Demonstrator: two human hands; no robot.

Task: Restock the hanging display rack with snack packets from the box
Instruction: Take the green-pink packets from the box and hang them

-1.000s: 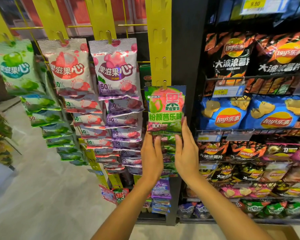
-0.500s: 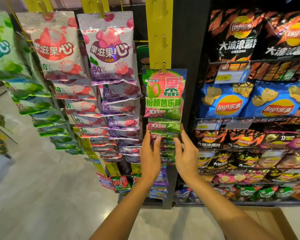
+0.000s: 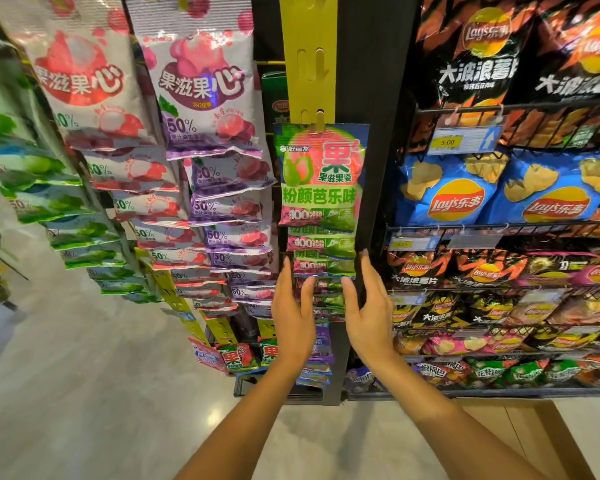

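Note:
A yellow hanging strip [image 3: 309,60] carries a column of green-and-pink snack packets; the top packet [image 3: 321,174] hangs from a tab, with several more overlapping below it. My left hand [image 3: 291,313] and my right hand [image 3: 368,310] are raised in front of the lower packets, fingers straight and pointing up, one on each side of the column. Neither hand holds a packet. A corner of the cardboard box [image 3: 534,441] shows at the bottom right.
To the left hang strips of pink [image 3: 84,81], purple [image 3: 205,91] and green [image 3: 32,174] snack packets. Wire shelves [image 3: 499,109] on the right hold crisp bags with price tags. A black post [image 3: 378,98] separates strip and shelves. Grey floor lies below.
Both hands have dropped from the bottom edge of the top packet to the lower packets in the column. The camera has moved closer and tilted down.

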